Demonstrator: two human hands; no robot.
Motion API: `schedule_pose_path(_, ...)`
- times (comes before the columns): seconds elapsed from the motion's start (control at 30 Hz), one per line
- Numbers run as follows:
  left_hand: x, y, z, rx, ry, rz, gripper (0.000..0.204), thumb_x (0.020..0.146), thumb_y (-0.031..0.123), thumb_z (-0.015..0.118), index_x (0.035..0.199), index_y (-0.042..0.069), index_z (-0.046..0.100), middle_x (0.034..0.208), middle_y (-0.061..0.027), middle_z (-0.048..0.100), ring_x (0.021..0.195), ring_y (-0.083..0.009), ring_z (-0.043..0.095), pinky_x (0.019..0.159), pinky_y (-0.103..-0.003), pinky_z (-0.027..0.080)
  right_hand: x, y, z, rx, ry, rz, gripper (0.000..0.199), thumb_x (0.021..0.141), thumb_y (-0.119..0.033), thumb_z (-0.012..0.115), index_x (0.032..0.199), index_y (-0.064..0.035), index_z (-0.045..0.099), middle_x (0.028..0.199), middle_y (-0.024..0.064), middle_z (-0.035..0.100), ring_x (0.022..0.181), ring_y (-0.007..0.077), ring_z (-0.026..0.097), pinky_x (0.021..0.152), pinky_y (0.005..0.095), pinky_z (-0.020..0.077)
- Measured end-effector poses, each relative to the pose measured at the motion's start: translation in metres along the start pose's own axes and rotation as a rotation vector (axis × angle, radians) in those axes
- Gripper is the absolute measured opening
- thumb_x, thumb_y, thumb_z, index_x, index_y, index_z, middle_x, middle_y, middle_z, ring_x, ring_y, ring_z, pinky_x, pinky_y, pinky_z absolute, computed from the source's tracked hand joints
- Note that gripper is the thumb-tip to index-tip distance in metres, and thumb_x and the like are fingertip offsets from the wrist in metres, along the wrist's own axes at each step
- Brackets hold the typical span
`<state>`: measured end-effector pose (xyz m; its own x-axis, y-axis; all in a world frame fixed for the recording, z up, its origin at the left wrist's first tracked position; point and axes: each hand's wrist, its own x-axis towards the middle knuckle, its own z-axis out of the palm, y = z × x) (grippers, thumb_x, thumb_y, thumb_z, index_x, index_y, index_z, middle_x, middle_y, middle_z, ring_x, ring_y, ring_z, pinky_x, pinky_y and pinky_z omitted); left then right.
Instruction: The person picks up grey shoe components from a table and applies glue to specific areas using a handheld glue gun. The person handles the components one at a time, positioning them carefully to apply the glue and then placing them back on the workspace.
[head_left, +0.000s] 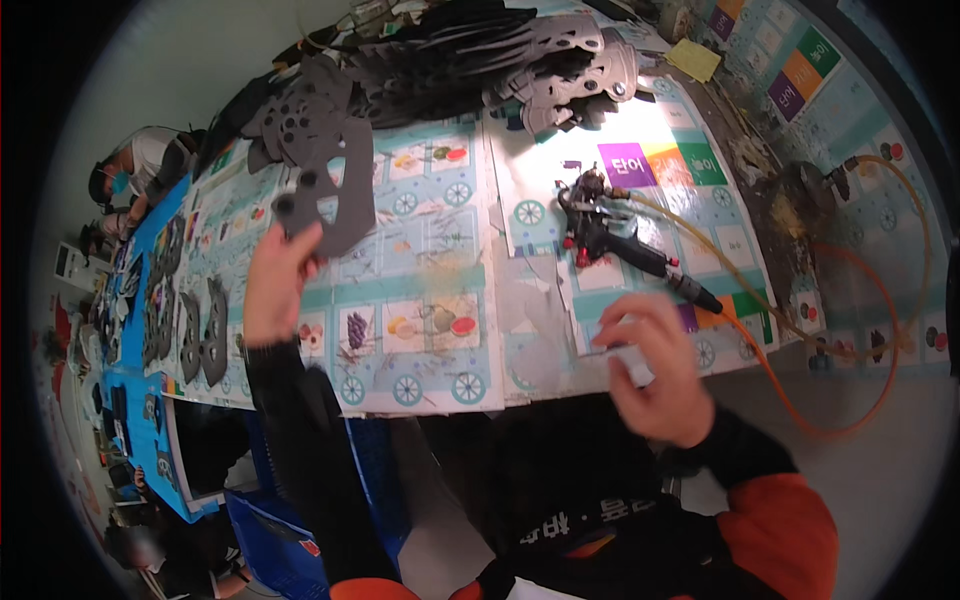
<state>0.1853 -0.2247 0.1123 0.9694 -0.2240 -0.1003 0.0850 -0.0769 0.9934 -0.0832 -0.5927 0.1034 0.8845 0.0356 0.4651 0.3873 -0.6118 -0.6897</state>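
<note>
My left hand (275, 285) is closed on the lower end of a dark grey flat cut piece (352, 200), thumb on top. The piece has a curved outline and a few round holes, and its upper part overlaps similar grey pieces (310, 115) behind. My right hand (655, 365) hovers at the table's front edge, fingers curved and apart, slightly blurred. A pale patch shows between thumb and fingers; I cannot tell whether it is the table behind. Beyond that hand a black spray gun (625, 248) lies on the table, joined to a yellow hose (700, 232) and an orange hose (765, 360).
A heap of dark and light grey pieces (440, 80) spans the table's back. More pieces (202, 330) lie in rows at left. The table (430, 275) has a picture-printed cover. A blue crate (285, 545) stands below. Other people (150, 165) sit at far left.
</note>
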Motion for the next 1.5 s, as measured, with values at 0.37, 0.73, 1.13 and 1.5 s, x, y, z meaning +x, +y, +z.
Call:
schedule_pose_path(0.37, -0.170, -0.055, 0.084, -0.005, 0.043, 0.061, 0.083, 0.090, -0.006, 0.076, 0.161, 0.009, 0.035, 0.124, -0.0162, 0.069, 0.083, -0.0164, 0.071, 0.067, -0.030, 0.057, 0.111, 0.072, -0.027, -0.747, -0.748, 0.113, 0.079, 0.083, -0.035, 0.088, 0.139, 0.0078, 0.052, 0.135, 0.0255, 0.055, 0.130, 0.0423, 0.056, 0.111, 0.0449, 0.0469)
schedule_pose_path(0.73, -0.148, -0.094, 0.079, 0.724, 0.472, 0.464, 0.034, 0.092, 0.024, 0.081, 0.119, 0.007, 0.072, 0.097, -0.0108, 0.069, 0.090, -0.0335, 0.063, 0.086, -0.045, 0.048, 0.125, 0.072, -0.013, -0.436, -0.532, 0.228, 0.043, 0.083, -0.005, 0.069, 0.124, 0.0053, 0.061, 0.105, 0.0197, 0.066, 0.101, 0.0398, 0.066, 0.095, 0.0437, 0.0542)
schedule_pose_path(1.13, -0.144, -0.101, 0.075, 0.797, 0.462, 0.449, 0.037, 0.089, 0.021, 0.083, 0.121, 0.006, 0.072, 0.088, -0.0077, 0.064, 0.085, -0.0288, 0.059, 0.081, -0.042, 0.046, 0.150, -0.076, 0.055, 0.189, -1.062, 0.874, 0.037, 0.082, -0.003, 0.066, 0.118, -0.0035, 0.070, 0.090, -0.0010, 0.069, 0.061, 0.0061, 0.055, 0.052, 0.0239, 0.0441)
schedule_pose_path(1.5, -0.145, -0.103, 0.073, 0.749, 0.467, 0.470, 0.039, 0.088, 0.020, 0.083, 0.122, 0.005, 0.072, 0.088, -0.0082, 0.063, 0.084, -0.0300, 0.059, 0.080, -0.043, 0.046, 0.149, -0.081, 0.074, 0.160, -1.011, 0.892, 0.029, 0.084, -0.004, 0.065, 0.113, -0.0025, 0.067, 0.090, -0.0009, 0.066, 0.077, 0.0084, 0.059, 0.068, 0.0262, 0.0486)
